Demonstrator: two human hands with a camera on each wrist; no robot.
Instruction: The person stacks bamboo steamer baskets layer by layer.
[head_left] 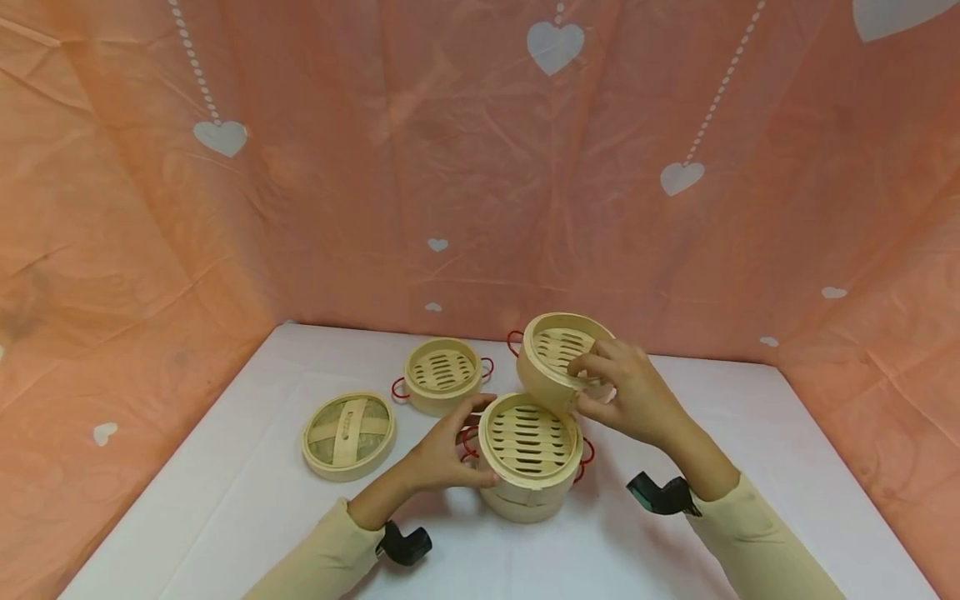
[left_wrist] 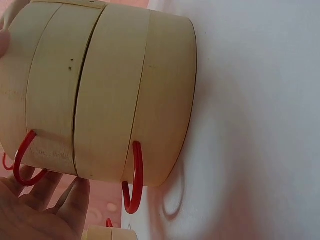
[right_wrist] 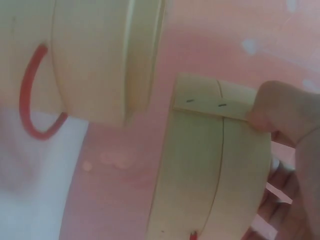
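Note:
My right hand (head_left: 636, 392) pinches the near right rim of a bamboo steamer basket (head_left: 542, 382), holding it tilted above and behind a stack of steamer baskets (head_left: 528, 498). In the right wrist view, a gap shows between the held basket (right_wrist: 192, 165) and the stack (right_wrist: 92, 65). The stack has two tiers in the left wrist view, with red loop handles (left_wrist: 134, 187) at the side. My left hand (head_left: 444, 454) holds the stack's left side, thumb at the front and fingers behind; those fingertips touch the bamboo in the left wrist view.
Another steamer basket (head_left: 442, 402) with red handles stands at the back, left of the stack. A round woven lid (head_left: 347, 462) with a strap handle lies further left. The white tabletop (head_left: 247, 500) ends at an orange cloth backdrop (head_left: 480, 167) with hearts.

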